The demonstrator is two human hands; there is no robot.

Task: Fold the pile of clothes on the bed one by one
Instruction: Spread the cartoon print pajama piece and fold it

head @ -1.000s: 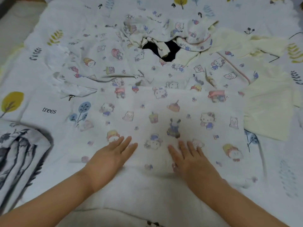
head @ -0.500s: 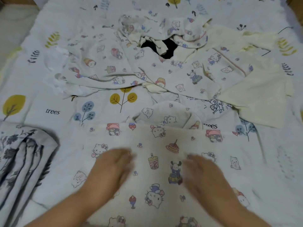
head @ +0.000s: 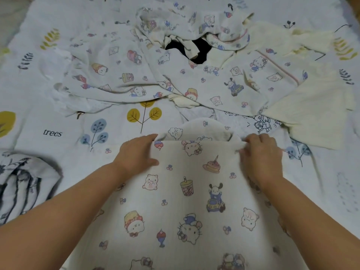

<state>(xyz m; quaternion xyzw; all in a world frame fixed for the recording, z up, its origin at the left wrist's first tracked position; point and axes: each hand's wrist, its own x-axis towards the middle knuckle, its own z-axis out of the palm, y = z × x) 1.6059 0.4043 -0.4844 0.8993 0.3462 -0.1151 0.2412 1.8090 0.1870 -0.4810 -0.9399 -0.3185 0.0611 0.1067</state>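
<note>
A white cartoon-print garment (head: 187, 201) lies spread in front of me, its far edge folded over near a rounded collar part (head: 196, 129). My left hand (head: 138, 154) grips that far edge at its left corner, thumb on top. My right hand (head: 261, 154) pinches the same edge at the right corner. Behind them sits the pile of clothes (head: 175, 75): more cartoon-print pieces, a cream garment (head: 311, 106) on the right and something black (head: 194, 49) showing through a gap.
The bed sheet (head: 58, 133) is white with tree and leaf prints and the word "trees". A grey-and-black patterned cloth (head: 23, 184) lies bunched at the left edge. A white piece with line drawings (head: 261, 123) peeks from under the pile.
The garment has been pulled toward me, away from the pile. Both hands went from lying flat on it to gripping its far edge.
</note>
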